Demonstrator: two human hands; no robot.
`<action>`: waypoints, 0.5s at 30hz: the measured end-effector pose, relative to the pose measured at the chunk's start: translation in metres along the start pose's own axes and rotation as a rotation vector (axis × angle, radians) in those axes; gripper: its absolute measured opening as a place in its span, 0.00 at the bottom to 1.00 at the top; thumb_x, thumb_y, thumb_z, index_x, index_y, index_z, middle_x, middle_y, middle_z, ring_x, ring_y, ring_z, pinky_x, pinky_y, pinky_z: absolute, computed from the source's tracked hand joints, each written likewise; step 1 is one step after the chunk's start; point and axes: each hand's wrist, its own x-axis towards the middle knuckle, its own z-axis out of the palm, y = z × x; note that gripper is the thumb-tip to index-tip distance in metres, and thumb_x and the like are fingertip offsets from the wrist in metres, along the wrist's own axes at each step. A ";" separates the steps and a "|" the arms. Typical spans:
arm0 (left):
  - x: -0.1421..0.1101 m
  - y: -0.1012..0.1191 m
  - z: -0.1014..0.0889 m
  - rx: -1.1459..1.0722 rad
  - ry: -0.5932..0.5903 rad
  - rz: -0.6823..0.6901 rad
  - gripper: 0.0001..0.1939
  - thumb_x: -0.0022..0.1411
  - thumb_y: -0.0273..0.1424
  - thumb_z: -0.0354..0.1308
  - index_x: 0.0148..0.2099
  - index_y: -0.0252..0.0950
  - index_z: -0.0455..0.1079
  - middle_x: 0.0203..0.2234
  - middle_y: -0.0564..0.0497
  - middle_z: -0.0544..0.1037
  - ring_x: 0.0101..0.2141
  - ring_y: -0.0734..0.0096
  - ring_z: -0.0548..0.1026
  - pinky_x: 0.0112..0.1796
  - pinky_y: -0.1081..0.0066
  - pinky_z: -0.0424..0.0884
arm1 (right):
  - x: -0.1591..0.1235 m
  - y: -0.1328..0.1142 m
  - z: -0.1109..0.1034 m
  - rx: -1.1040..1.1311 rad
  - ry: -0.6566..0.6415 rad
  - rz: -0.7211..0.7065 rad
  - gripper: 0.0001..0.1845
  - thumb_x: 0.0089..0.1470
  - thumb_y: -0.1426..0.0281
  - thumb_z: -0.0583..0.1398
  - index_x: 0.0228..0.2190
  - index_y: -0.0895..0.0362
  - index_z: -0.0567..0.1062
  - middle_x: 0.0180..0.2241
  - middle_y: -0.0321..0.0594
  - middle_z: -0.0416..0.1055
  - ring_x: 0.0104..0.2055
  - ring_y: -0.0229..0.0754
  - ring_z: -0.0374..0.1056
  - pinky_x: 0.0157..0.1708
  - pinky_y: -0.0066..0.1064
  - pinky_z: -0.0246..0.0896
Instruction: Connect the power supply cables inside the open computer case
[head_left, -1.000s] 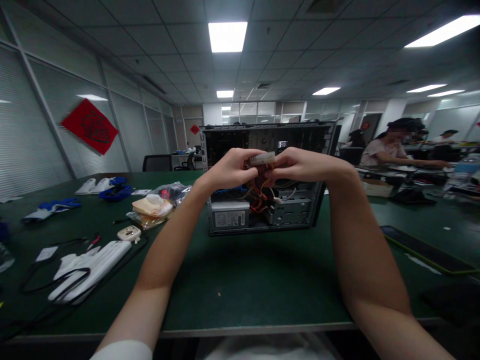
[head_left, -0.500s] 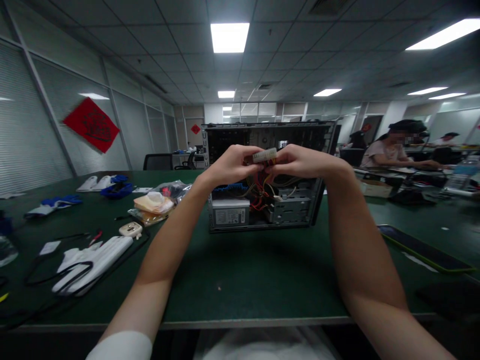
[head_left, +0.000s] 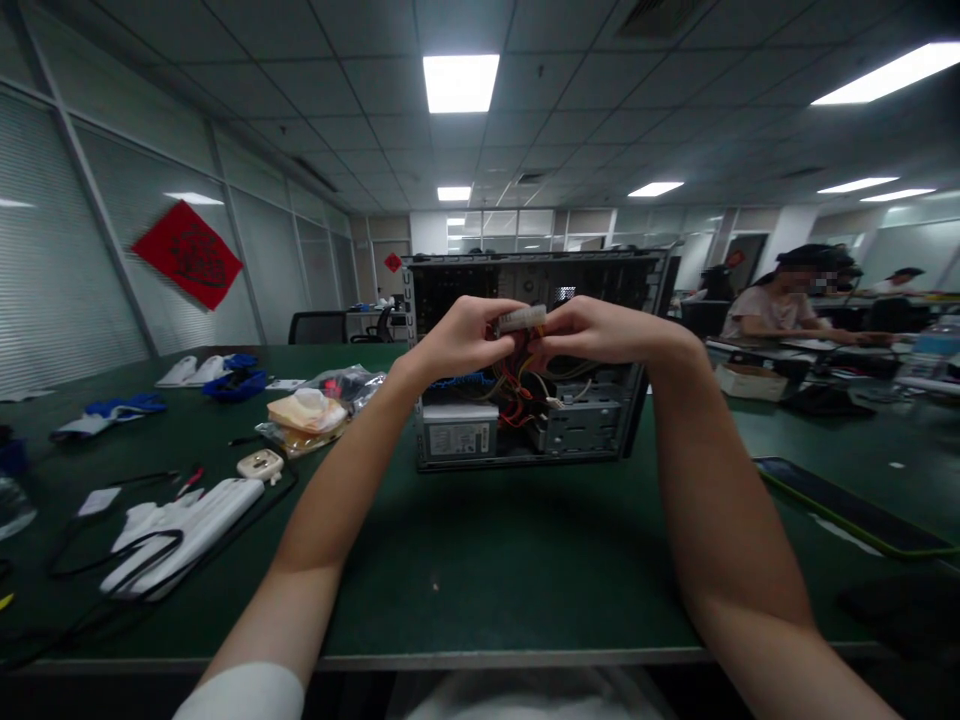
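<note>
Between my two hands is a whitish multi-pin power connector [head_left: 523,319], held up in front of an open computer case [head_left: 525,462]. My left hand [head_left: 471,335] is closed in a pinch on the connector's left end. Closed at its right end, my right hand [head_left: 589,328] grips the connector where its wires come out. Red, orange and yellow power cables [head_left: 516,395] hang from it into the case. The power supply [head_left: 459,432] sits at the case's lower left, and a grey metal drive cage [head_left: 585,425] at its lower right. My fingers hide part of the connector.
On the green table [head_left: 480,580] at left lie a white power strip [head_left: 184,540], a beige plug [head_left: 260,465], plastic bags [head_left: 311,412] and gloves [head_left: 120,410]. A black, green-edged tray [head_left: 847,505] lies at right. Beyond it, a person [head_left: 780,300] sits working.
Both hands stay on the connector, which has turned slightly and shifted a little left in the picture. The whole view has moved slightly down.
</note>
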 end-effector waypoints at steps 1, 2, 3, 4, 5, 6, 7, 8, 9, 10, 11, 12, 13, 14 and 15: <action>0.000 0.000 0.000 -0.007 0.005 -0.002 0.24 0.56 0.26 0.57 0.54 0.27 0.80 0.35 0.48 0.83 0.31 0.75 0.73 0.32 0.75 0.67 | 0.000 0.000 0.000 0.015 0.001 -0.001 0.15 0.59 0.57 0.65 0.34 0.55 0.86 0.36 0.43 0.85 0.41 0.51 0.81 0.43 0.38 0.73; 0.001 0.000 0.001 -0.023 0.003 -0.005 0.23 0.57 0.26 0.58 0.54 0.27 0.80 0.35 0.48 0.83 0.31 0.75 0.74 0.32 0.75 0.67 | -0.001 0.000 0.000 0.029 0.005 -0.002 0.15 0.58 0.57 0.65 0.34 0.54 0.87 0.36 0.42 0.85 0.40 0.51 0.80 0.42 0.39 0.74; 0.001 -0.001 0.002 -0.043 -0.004 -0.009 0.22 0.57 0.27 0.58 0.53 0.27 0.80 0.35 0.48 0.83 0.32 0.74 0.74 0.32 0.75 0.68 | -0.001 0.000 0.000 0.040 0.011 -0.002 0.15 0.58 0.57 0.66 0.34 0.54 0.87 0.35 0.42 0.85 0.40 0.51 0.80 0.42 0.39 0.74; 0.002 -0.002 0.002 -0.065 -0.012 -0.013 0.22 0.58 0.27 0.58 0.53 0.27 0.80 0.35 0.48 0.83 0.33 0.74 0.74 0.33 0.75 0.69 | -0.001 0.000 0.000 0.047 0.018 -0.002 0.15 0.57 0.56 0.67 0.33 0.53 0.87 0.35 0.42 0.85 0.39 0.51 0.80 0.42 0.39 0.74; 0.002 -0.002 0.002 -0.087 -0.021 -0.019 0.21 0.59 0.28 0.59 0.53 0.27 0.80 0.36 0.48 0.83 0.33 0.73 0.75 0.34 0.75 0.69 | -0.001 -0.001 -0.001 0.047 0.023 -0.002 0.15 0.57 0.56 0.67 0.33 0.53 0.87 0.34 0.42 0.85 0.39 0.51 0.80 0.42 0.39 0.74; 0.002 -0.003 0.003 -0.106 -0.028 -0.024 0.20 0.60 0.28 0.60 0.53 0.28 0.80 0.37 0.48 0.82 0.34 0.73 0.75 0.35 0.75 0.70 | -0.001 -0.001 -0.001 0.042 0.027 -0.002 0.15 0.56 0.55 0.67 0.33 0.53 0.87 0.34 0.42 0.85 0.39 0.51 0.80 0.41 0.39 0.74; 0.002 -0.004 0.002 -0.122 -0.033 -0.029 0.20 0.60 0.28 0.60 0.53 0.28 0.79 0.37 0.48 0.82 0.35 0.73 0.76 0.35 0.75 0.71 | 0.000 -0.002 -0.001 0.035 0.031 -0.003 0.15 0.56 0.55 0.67 0.32 0.53 0.87 0.34 0.42 0.85 0.38 0.51 0.80 0.41 0.39 0.73; 0.002 -0.005 0.002 -0.132 -0.037 -0.034 0.20 0.60 0.28 0.60 0.53 0.27 0.79 0.37 0.48 0.82 0.35 0.73 0.76 0.36 0.75 0.71 | 0.001 -0.002 0.000 0.026 0.037 -0.005 0.16 0.56 0.54 0.67 0.32 0.53 0.87 0.34 0.42 0.84 0.38 0.51 0.80 0.41 0.39 0.73; 0.002 -0.007 0.002 -0.139 -0.036 -0.038 0.20 0.60 0.28 0.61 0.53 0.27 0.79 0.37 0.48 0.82 0.34 0.73 0.75 0.36 0.75 0.71 | 0.002 -0.002 0.000 0.015 0.043 -0.006 0.17 0.56 0.53 0.67 0.31 0.53 0.87 0.33 0.42 0.84 0.38 0.51 0.79 0.40 0.39 0.73; 0.002 -0.009 0.002 -0.145 -0.031 -0.043 0.20 0.61 0.28 0.61 0.54 0.27 0.79 0.36 0.48 0.82 0.34 0.73 0.75 0.35 0.75 0.71 | 0.003 -0.001 0.001 0.004 0.051 -0.006 0.17 0.56 0.53 0.67 0.31 0.53 0.86 0.33 0.42 0.84 0.37 0.51 0.79 0.40 0.40 0.72; 0.002 -0.011 0.002 -0.150 -0.025 -0.048 0.20 0.61 0.28 0.61 0.54 0.27 0.79 0.35 0.48 0.81 0.34 0.73 0.75 0.35 0.74 0.71 | 0.004 0.000 0.002 -0.005 0.062 -0.005 0.18 0.56 0.53 0.67 0.31 0.54 0.86 0.33 0.42 0.84 0.37 0.51 0.79 0.40 0.40 0.72; 0.002 -0.014 0.003 -0.155 -0.016 -0.050 0.20 0.61 0.28 0.61 0.54 0.27 0.79 0.36 0.48 0.81 0.34 0.73 0.75 0.36 0.74 0.71 | 0.005 0.001 0.003 -0.013 0.071 -0.003 0.18 0.56 0.53 0.66 0.31 0.54 0.86 0.33 0.42 0.84 0.37 0.51 0.79 0.40 0.40 0.71; 0.002 -0.016 0.004 -0.161 -0.001 -0.049 0.19 0.61 0.28 0.61 0.53 0.27 0.79 0.36 0.48 0.81 0.35 0.72 0.76 0.36 0.74 0.71 | 0.006 0.003 0.003 -0.018 0.080 0.000 0.18 0.56 0.52 0.66 0.32 0.55 0.86 0.33 0.43 0.84 0.37 0.52 0.79 0.40 0.40 0.71; 0.002 -0.019 0.005 -0.166 0.014 -0.048 0.19 0.61 0.28 0.62 0.53 0.28 0.79 0.37 0.48 0.82 0.37 0.71 0.76 0.37 0.74 0.72 | 0.006 0.004 0.004 -0.020 0.087 0.004 0.19 0.57 0.52 0.65 0.32 0.55 0.86 0.34 0.43 0.85 0.38 0.52 0.79 0.40 0.40 0.70; 0.003 -0.021 0.007 -0.173 0.028 -0.049 0.18 0.60 0.28 0.62 0.52 0.28 0.79 0.37 0.48 0.82 0.38 0.70 0.76 0.38 0.73 0.72 | 0.006 0.005 0.005 -0.019 0.093 0.007 0.20 0.57 0.52 0.65 0.33 0.55 0.85 0.34 0.43 0.85 0.38 0.52 0.79 0.40 0.40 0.70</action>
